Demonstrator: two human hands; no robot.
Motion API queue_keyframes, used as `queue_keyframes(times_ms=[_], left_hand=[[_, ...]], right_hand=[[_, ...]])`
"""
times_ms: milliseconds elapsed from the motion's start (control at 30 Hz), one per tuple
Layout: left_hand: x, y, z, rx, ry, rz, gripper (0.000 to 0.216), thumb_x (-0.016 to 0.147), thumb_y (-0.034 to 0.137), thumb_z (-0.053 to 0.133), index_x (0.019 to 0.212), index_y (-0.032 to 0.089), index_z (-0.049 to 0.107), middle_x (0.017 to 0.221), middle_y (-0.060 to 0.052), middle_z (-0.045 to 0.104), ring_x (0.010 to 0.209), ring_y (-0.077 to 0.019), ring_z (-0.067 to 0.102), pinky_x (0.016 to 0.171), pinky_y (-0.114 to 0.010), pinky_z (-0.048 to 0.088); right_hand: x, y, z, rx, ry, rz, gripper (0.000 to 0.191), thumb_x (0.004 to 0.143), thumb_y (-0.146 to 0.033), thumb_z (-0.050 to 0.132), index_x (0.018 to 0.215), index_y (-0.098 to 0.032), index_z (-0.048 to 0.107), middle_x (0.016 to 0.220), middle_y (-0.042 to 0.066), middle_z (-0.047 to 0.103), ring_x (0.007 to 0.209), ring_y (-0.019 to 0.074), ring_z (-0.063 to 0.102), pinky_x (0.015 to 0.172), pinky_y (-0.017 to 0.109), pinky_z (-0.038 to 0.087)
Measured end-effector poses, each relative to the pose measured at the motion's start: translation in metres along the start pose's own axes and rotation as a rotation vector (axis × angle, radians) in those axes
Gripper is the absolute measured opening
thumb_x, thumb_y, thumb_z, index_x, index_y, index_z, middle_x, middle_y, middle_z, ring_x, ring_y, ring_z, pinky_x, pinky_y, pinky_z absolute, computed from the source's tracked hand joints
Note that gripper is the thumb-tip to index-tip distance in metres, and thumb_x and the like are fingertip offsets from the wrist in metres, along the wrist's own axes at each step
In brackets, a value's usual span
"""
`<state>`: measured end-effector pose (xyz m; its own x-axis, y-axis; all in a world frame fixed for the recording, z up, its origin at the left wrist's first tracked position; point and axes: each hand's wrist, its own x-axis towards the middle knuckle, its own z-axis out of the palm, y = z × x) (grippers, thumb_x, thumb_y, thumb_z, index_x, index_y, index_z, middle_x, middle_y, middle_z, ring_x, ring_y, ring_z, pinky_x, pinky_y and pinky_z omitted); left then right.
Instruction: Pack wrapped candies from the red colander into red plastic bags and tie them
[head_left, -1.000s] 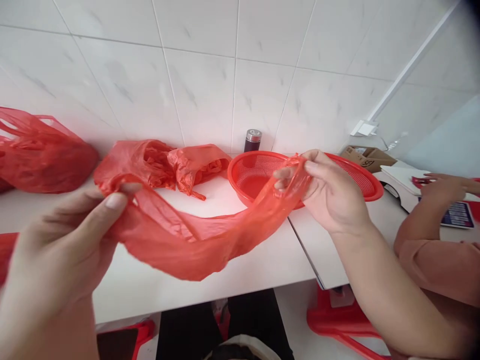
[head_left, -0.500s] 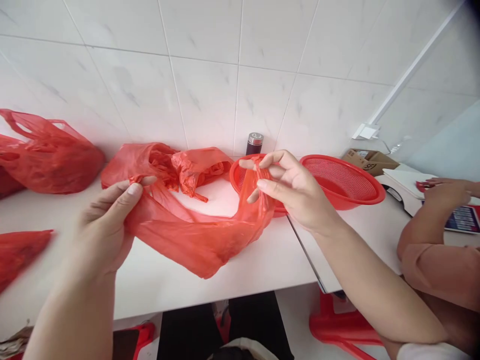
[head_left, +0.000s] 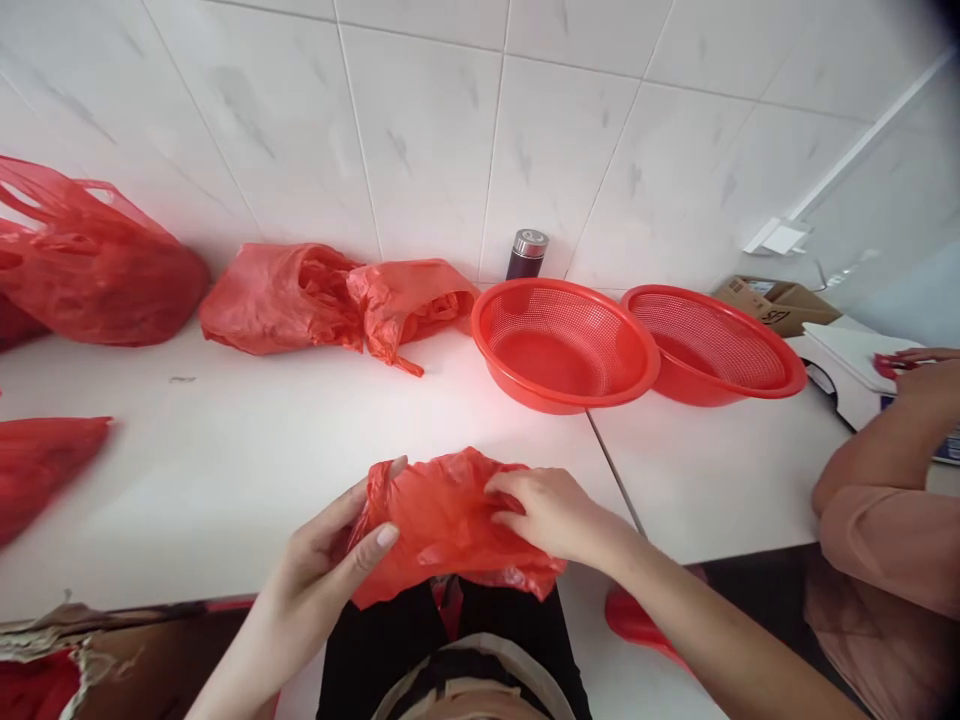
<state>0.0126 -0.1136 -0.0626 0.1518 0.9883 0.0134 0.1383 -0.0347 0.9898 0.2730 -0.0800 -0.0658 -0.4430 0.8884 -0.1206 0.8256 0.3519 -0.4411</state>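
Observation:
Both my hands hold one crumpled red plastic bag at the near edge of the white table, just above my lap. My left hand grips its left side, thumb on top and fingers behind. On the bag's right top lies my right hand, fingers curled into the plastic. Most of the bag is bunched between the two hands and part hangs over the table edge.
Two red mesh baskets stand side by side at the back right. Crumpled red bags lie by the tiled wall, more red bags at the left. A dark cylinder stands behind the baskets. Another person's arm is at the right.
My hands have come down and towards me, bringing the stretched bag together into a bunch at the table's near edge. The view has tilted down, uncovering both baskets.

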Motion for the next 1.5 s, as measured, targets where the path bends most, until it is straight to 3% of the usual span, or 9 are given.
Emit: queue_keyframes(times_ms=[200, 433, 567, 767, 967, 1133, 1233, 1367, 1500], left_hand=[[0.012, -0.012, 0.004, 0.054, 0.122, 0.037, 0.058, 0.084, 0.041, 0.067, 0.138, 0.027, 0.054, 0.146, -0.005, 0.05, 0.14, -0.0313, 0.036, 0.111, -0.044, 0.038], [0.017, -0.006, 0.003, 0.028, 0.472, 0.02, 0.06, 0.082, 0.046, 0.068, 0.136, 0.026, 0.056, 0.133, -0.006, 0.063, 0.133, -0.0308, 0.048, 0.111, -0.049, 0.037], [0.014, 0.002, -0.001, -0.005, 0.567, -0.022, 0.068, 0.081, 0.047, 0.068, 0.143, 0.03, 0.047, 0.126, -0.005, 0.067, 0.126, -0.0301, 0.055, 0.107, -0.05, 0.043], [0.012, 0.005, 0.008, -0.05, 0.515, 0.011, 0.065, 0.079, 0.047, 0.07, 0.139, 0.027, 0.053, 0.127, -0.004, 0.066, 0.125, -0.0289, 0.055, 0.108, -0.045, 0.043], [0.017, 0.021, 0.0, -0.132, 0.52, 0.008, 0.057, 0.073, 0.045, 0.076, 0.126, 0.028, 0.065, 0.115, -0.001, 0.072, 0.111, -0.0221, 0.064, 0.097, -0.027, 0.052], [0.05, 0.065, -0.023, -0.296, 0.643, 0.481, 0.019, 0.078, 0.02, 0.075, 0.096, 0.023, 0.077, 0.098, 0.004, 0.075, 0.085, -0.0073, 0.067, 0.087, -0.017, 0.053], [0.07, 0.096, -0.032, -0.346, 0.542, 0.667, 0.013, 0.082, 0.009, 0.068, 0.088, 0.017, 0.076, 0.089, 0.003, 0.074, 0.081, -0.0058, 0.066, 0.082, -0.017, 0.054], [0.083, 0.12, -0.042, -0.382, 0.347, 0.689, 0.01, 0.085, 0.012, 0.063, 0.09, 0.012, 0.072, 0.09, 0.0, 0.07, 0.082, -0.0077, 0.067, 0.084, -0.022, 0.055], [0.088, 0.133, -0.048, -0.276, 0.084, 0.453, 0.033, 0.097, 0.018, 0.04, 0.124, 0.018, 0.058, 0.098, 0.0, 0.068, 0.092, -0.0142, 0.069, 0.086, -0.041, 0.053]], right_hand=[[0.042, 0.01, 0.046, -0.165, 0.233, 0.091, 0.077, 0.071, -0.038, 0.078, 0.138, -0.016, 0.047, 0.139, 0.017, 0.05, 0.123, 0.036, 0.047, 0.094, 0.049, 0.044], [0.061, 0.011, 0.043, -0.017, 0.297, -0.01, 0.028, 0.078, -0.018, 0.063, 0.107, -0.021, 0.065, 0.107, 0.005, 0.067, 0.092, 0.0219, 0.059, 0.081, 0.035, 0.044], [0.05, 0.009, 0.023, -0.072, 0.363, -0.124, 0.037, 0.078, -0.011, 0.059, 0.114, -0.02, 0.064, 0.115, 0.008, 0.065, 0.099, 0.023, 0.057, 0.083, 0.036, 0.043], [0.033, 0.012, -0.007, -0.241, 0.348, -0.061, 0.052, 0.076, 0.002, 0.047, 0.123, -0.017, 0.063, 0.127, 0.012, 0.061, 0.112, 0.0274, 0.056, 0.093, 0.044, 0.045], [0.011, 0.009, -0.079, 0.209, 0.418, -0.071, 0.034, 0.088, -0.026, 0.059, 0.122, -0.025, 0.064, 0.125, 0.006, 0.065, 0.115, 0.023, 0.06, 0.099, 0.042, 0.048], [0.007, -0.02, -0.144, 0.456, 0.859, -0.285, 0.018, 0.092, -0.024, 0.057, 0.108, -0.023, 0.066, 0.091, 0.001, 0.071, 0.091, 0.0168, 0.067, 0.084, 0.034, 0.054], [0.014, -0.037, -0.166, 0.478, 0.836, -0.365, 0.019, 0.089, -0.019, 0.063, 0.107, -0.024, 0.064, 0.082, -0.001, 0.07, 0.084, 0.0152, 0.068, 0.08, 0.032, 0.054], [0.028, -0.043, -0.18, 0.557, 0.778, -0.432, 0.019, 0.088, -0.015, 0.062, 0.106, -0.022, 0.061, 0.079, -0.002, 0.069, 0.077, 0.0128, 0.067, 0.072, 0.028, 0.053], [0.036, -0.044, -0.183, 0.574, 0.644, -0.4, 0.017, 0.086, -0.016, 0.063, 0.102, -0.019, 0.062, 0.079, -0.005, 0.067, 0.078, 0.0116, 0.067, 0.078, 0.03, 0.053]])
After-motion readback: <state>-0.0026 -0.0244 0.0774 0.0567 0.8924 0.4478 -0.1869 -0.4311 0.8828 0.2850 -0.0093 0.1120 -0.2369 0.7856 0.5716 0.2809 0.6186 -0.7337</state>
